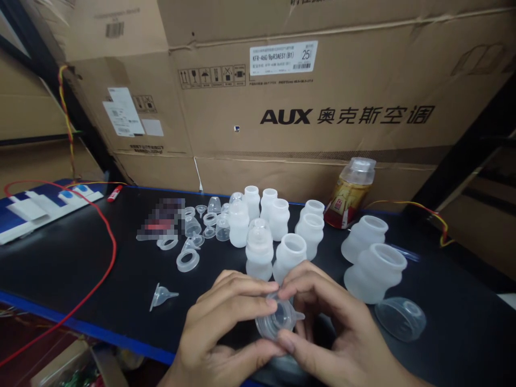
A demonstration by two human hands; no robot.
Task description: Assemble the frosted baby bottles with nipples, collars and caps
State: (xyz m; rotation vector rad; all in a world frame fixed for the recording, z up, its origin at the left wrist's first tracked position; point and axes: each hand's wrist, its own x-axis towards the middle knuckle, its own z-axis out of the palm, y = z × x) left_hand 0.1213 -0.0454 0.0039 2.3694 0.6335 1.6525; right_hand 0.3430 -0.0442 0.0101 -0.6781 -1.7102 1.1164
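I have both hands at the near edge of the black table [124, 274], working together on one small clear teat in a ring [277, 318]. The left hand [228, 328] comes in from the left with its fingers arched and only partly closed, two fingertips on the top of the piece and the thumb at its lower rim. The right hand [338, 328] meets it from the other side, index finger bent over the upper edge and thumb pressed at the lower edge, so I see the piece pinched between the two, its narrow tip pointing right. I can't tell from here how firmly the parts sit together. Under the hands is something clear, mostly hidden from me. Just beyond the fingers stand an open frosted bottle [291, 258] and a capped bottle [259, 252], with more bottles behind. To the right I have two open bottles close together and a clear dome cap [401, 319] lying near them. A loose teat [162, 295] lies on its side to the left, nearer me than a loose ring [187, 260] and the cluster of clear parts.
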